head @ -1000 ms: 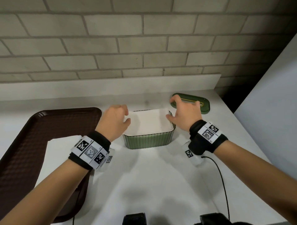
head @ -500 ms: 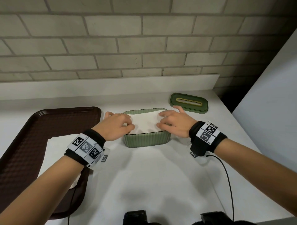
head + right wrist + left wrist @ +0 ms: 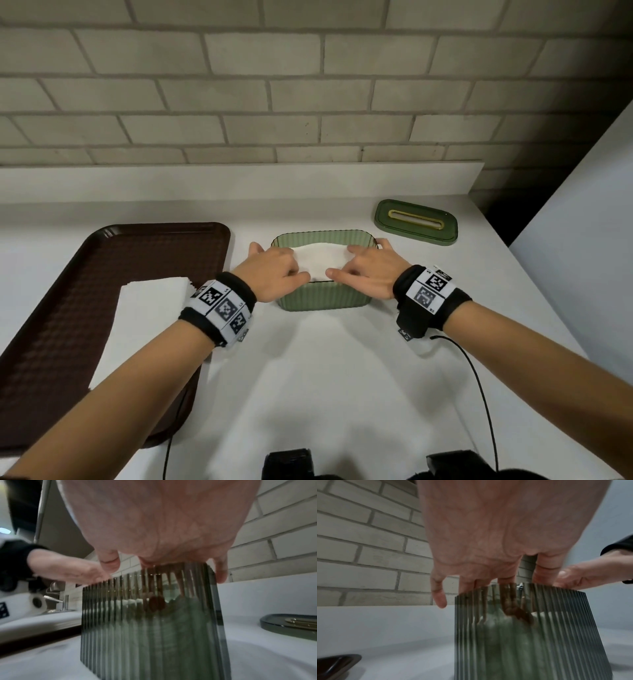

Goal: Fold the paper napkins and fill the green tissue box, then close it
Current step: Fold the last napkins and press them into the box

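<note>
**Napkins pressed down into the box**

Both hands had dropped from above the rim into the green tissue box (image 3: 323, 301). On the white counter (image 3: 325, 377), a brown tray (image 3: 68, 308) holding spare napkins (image 3: 150, 308) lay left; the lid (image 3: 416, 222) lay behind right. Left hand (image 3: 274, 270) and right hand (image 3: 371, 270), fingers extended, pressed the folded napkin (image 3: 320, 262), gripping nothing.

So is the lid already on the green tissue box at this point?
No: the lid lies on the counter behind and to the right of the open green tissue box, where both hands press the napkins down.
</note>
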`<state>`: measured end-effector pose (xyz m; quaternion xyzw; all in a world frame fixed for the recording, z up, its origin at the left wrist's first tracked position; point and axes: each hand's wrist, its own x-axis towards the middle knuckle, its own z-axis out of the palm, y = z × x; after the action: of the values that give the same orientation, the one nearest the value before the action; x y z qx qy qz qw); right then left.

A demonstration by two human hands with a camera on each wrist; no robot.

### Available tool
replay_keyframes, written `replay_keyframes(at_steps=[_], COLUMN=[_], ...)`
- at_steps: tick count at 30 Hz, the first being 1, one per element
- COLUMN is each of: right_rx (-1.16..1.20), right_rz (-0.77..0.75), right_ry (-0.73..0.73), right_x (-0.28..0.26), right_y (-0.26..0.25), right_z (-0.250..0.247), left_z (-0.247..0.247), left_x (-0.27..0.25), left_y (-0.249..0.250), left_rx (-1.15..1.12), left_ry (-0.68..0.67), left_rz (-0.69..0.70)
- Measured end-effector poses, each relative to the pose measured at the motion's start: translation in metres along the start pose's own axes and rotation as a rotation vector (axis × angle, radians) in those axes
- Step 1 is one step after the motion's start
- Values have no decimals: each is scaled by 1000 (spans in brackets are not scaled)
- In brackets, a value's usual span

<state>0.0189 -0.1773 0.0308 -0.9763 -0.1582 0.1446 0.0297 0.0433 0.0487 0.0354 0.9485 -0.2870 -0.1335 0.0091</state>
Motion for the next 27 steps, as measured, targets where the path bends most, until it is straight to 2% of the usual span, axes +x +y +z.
replay_keyframes(at_steps=[3,6,8,11,13,15,18,22,27], right_rx=[-56,-47,17,144,221,259,248,101,76], right_rz=[17,-52,-141,-341,-485,-576,-618,-676,-689], right_ry=[24,219,336,399,369,279,98,-48,-8], right_x=[0,-2,-1,10,21,31,49,64,71], right_y=[-5,-25,-49,-96,-128,-161,-200,-233,-250], right_z=[-6,-26,-33,-27,-16,-3,24,45,50], left_z=[-3,-9,-11,-6,7,27,59,79,78], left_x=[-9,-42,-75,-131,-166,-191,-208,-217,-213], left_y=[1,-11,-28,-58,-72,-78,-82,-86,-84], left_rx=[-77,-227,-323,-391,-359,-362,-383,-375,-315], left_ry=[74,232,327,276,199,139,96,76,79], left_rz=[-12,-36,-131,-385,-555,-632,-582,-497,-502])
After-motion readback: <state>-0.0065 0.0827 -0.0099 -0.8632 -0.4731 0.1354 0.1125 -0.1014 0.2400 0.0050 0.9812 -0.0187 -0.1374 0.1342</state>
